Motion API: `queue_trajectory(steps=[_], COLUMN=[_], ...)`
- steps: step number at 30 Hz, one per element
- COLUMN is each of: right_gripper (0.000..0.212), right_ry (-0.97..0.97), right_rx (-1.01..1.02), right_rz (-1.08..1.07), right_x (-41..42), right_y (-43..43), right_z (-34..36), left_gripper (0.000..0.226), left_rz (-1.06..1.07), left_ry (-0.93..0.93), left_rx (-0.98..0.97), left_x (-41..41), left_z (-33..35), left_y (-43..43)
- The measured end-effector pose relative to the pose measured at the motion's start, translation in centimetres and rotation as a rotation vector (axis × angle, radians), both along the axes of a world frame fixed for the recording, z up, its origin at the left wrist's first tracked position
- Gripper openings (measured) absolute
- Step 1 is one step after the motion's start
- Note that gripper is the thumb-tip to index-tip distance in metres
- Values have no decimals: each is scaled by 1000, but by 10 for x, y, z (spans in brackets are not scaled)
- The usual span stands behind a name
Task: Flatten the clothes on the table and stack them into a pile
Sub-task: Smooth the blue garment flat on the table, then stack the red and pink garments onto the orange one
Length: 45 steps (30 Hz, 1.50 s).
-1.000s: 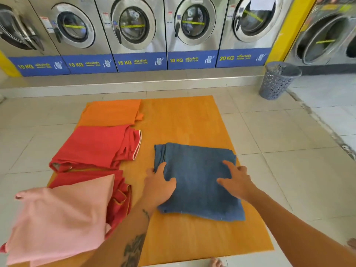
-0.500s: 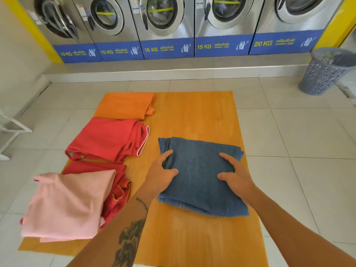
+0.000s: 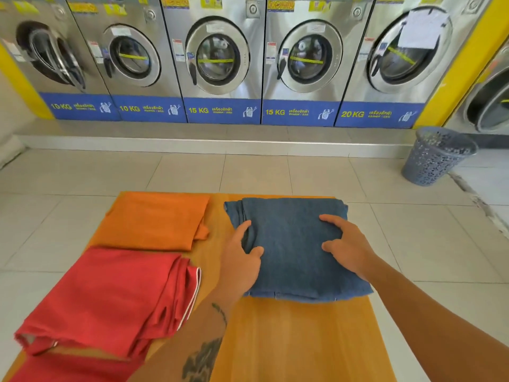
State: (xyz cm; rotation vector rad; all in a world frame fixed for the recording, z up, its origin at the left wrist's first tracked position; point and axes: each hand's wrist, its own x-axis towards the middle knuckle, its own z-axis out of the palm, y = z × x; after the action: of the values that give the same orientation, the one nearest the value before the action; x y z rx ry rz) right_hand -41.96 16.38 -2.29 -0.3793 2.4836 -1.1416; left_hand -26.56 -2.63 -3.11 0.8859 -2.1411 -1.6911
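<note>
A folded blue denim cloth [image 3: 292, 232] lies at the far right corner of the orange table [image 3: 297, 340]. My left hand [image 3: 241, 260] grips its left edge, thumb on top. My right hand [image 3: 347, 249] holds its right side, fingers spread over the top. To the left, a folded orange cloth [image 3: 157, 219] lies flat at the far left corner. A folded red cloth [image 3: 110, 296] sits nearer me, and more red fabric [image 3: 68, 368] shows at the bottom left edge.
The table stands low on a pale tiled floor. A row of steel washing machines [image 3: 220, 59] lines the far wall on a raised step. A grey perforated basket [image 3: 438, 155] stands on the floor at the far right.
The blue cloth has moved from the table's middle to its far right corner, with both hands on it. My view has shifted forward, so the pink cloth is out of frame.
</note>
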Motion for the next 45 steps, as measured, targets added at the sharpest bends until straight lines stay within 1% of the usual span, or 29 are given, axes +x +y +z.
queue_trajectory(steps=[3,6,7,9,11,15,16,18,19,20,22,25,27,30,34,38,42,45], right_gripper=[64,70,72,72,70,69,70,71,70,69,65,56,53,48,43,54,65,68], right_ry=[60,42,46,71,80,26,32,119,172,208,209,132,85,-43,-162,-277,-408,-455], right_rx=[96,299,351,368,395,654,711,790,790,747,573,300,191,79,67,114,88,87], right_rz=[7,46,44,13,23,58,67,120,151,174,219,316,365,369,376,387,280,159], right_x=[-30,-37,-35,-29,-27,-16,-8,13,23,33,51,80,99,133,171,206,233,250], right_y=[-25,-33,-32,-29,-28,-31,-32,-35,-35,-35,-36,-44,-55,-77,-106,-137,-173,-202], right_z=[-18,-49,-59,-72,-71,-50,-44,-28,-21,-13,-3,12,25,43,52,51,29,7], left_gripper=[68,72,72,71,70,70,69,62,58,52,40,29,29,31,36,32,24,23], left_rz=[-37,-120,-123,-119,-128,-162,-146,-59,-1,61,176,242,268,345,434,513,531,467], left_ry=[-70,-209,-217,-210,-202,-216,-209,-185,-177,-161,-121,-40,-9,11,65,111,55,-4], left_rx=[-16,-48,-63,-63,-53,-15,-3,17,15,19,79,148,153,102,63,64,23,6], left_x=[-34,-40,-40,-38,-38,-32,-27,-9,3,17,49,101,134,182,235,273,294,299], left_z=[-15,-41,-49,-60,-61,-47,-43,-32,-27,-21,-6,12,24,42,52,50,31,13], left_y=[-22,-33,-35,-37,-39,-40,-40,-39,-39,-37,-33,-34,-39,-55,-94,-144,-197,-234])
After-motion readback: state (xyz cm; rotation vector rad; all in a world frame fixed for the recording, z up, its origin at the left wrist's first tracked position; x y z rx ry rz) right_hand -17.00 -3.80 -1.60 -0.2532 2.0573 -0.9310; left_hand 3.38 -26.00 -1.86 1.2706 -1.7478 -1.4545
